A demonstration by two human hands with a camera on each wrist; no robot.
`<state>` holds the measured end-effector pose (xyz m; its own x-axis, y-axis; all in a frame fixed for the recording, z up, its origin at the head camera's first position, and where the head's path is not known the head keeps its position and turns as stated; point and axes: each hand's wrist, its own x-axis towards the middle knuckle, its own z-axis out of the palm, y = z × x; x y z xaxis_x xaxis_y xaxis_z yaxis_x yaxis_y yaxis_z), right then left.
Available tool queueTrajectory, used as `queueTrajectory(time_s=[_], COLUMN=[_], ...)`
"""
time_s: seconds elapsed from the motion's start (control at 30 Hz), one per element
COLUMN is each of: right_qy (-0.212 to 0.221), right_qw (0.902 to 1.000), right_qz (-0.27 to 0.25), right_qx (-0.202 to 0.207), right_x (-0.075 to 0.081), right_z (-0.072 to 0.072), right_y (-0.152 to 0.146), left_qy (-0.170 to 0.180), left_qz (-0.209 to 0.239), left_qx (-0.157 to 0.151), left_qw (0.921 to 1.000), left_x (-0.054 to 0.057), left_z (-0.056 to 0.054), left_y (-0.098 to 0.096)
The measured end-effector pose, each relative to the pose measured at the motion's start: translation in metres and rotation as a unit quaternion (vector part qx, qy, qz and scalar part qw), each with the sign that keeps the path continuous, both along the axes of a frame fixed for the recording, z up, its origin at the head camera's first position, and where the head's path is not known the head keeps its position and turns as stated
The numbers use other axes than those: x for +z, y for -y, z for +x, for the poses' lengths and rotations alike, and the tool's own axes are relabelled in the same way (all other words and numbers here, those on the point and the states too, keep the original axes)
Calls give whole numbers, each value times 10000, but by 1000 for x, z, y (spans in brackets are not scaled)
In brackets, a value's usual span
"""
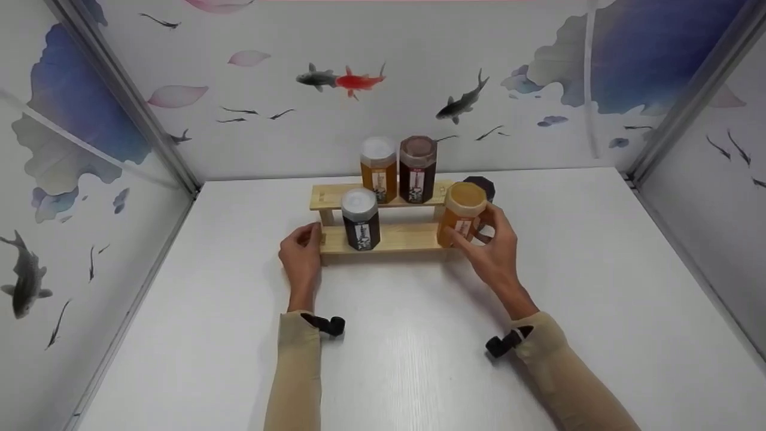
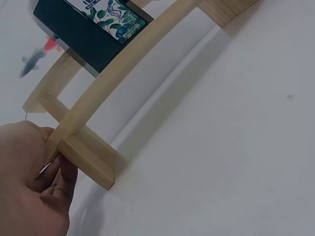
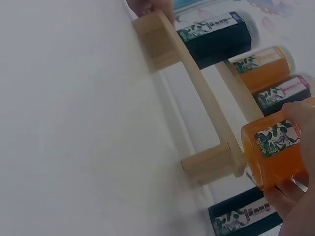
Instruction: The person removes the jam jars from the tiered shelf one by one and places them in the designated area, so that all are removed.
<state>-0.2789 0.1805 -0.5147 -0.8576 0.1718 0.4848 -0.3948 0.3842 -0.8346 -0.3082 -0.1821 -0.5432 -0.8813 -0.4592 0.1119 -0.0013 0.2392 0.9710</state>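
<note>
A two-step wooden rack [image 1: 398, 240] stands on the white table. My left hand [image 1: 301, 254] pinches the left end of its lower step; in the left wrist view the thumb and fingers [image 2: 64, 184] grip that corner. With my right hand [image 1: 494, 251] I hold an orange jar [image 1: 453, 227] at the lower step's right end, slightly tilted. In the right wrist view the orange jar [image 3: 275, 152] overlaps the step's end. A dark jar [image 1: 361, 230] with a whitish lid stands on the lower step. Another orange jar [image 1: 383, 179] and a dark red jar [image 1: 417, 173] stand on the upper step.
Behind my right hand, a dark jar [image 3: 241, 216] stands on the table right of the rack, its black lid [image 1: 483, 185] partly hidden in the head view. A white wall [image 1: 407, 36] painted with fish rises behind the table, with side panels left and right.
</note>
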Motion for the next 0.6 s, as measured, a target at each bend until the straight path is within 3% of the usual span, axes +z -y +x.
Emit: queueTrajectory(time_s=[0.3,0.6], right_qy=[9,145], right_qw=[9983,9955], right_qz=[-16,-175], right_qx=[-583,-916], right_x=[10,9], right_z=[-7,-14], right_y=[-37,-70], left_qy=[-37,-38], left_qz=[-57,-24], left_qx=[51,156], left_qw=[10000,9999], left_x=[2,0], left_z=[-3,-5], left_y=[-3,-2])
